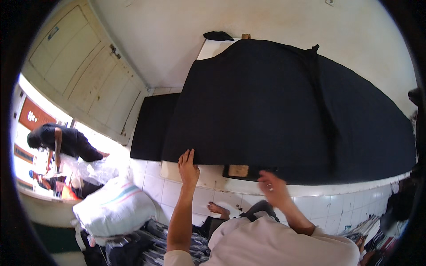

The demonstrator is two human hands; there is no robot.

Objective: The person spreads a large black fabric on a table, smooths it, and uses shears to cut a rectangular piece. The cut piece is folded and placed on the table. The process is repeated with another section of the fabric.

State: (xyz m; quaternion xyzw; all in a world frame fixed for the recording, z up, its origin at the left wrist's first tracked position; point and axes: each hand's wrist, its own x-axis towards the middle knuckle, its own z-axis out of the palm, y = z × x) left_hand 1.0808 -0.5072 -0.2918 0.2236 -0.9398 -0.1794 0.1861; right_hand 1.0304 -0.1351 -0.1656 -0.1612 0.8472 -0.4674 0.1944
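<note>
A wide black cloth [248,102] is spread over a white table [213,49], and part of it hangs off the left end. My left hand [189,169] rests at the front left edge of the cloth, its fingers stretched out over the fabric. Just off the front edge is my right hand [274,189], blurred by motion, so its grip cannot be made out. To its left, a tan wooden block [238,171] sits at the table's front side with something dark around it. A long raised fold [321,97] runs across the right half of the cloth.
A small black cloth bundle [217,36] lies at the table's far left corner. On the left are a pale wooden door [80,62] and a stuffed white sack [113,208]. Another person [66,141] bends over outside the doorway. Dark clothes hang at the far right.
</note>
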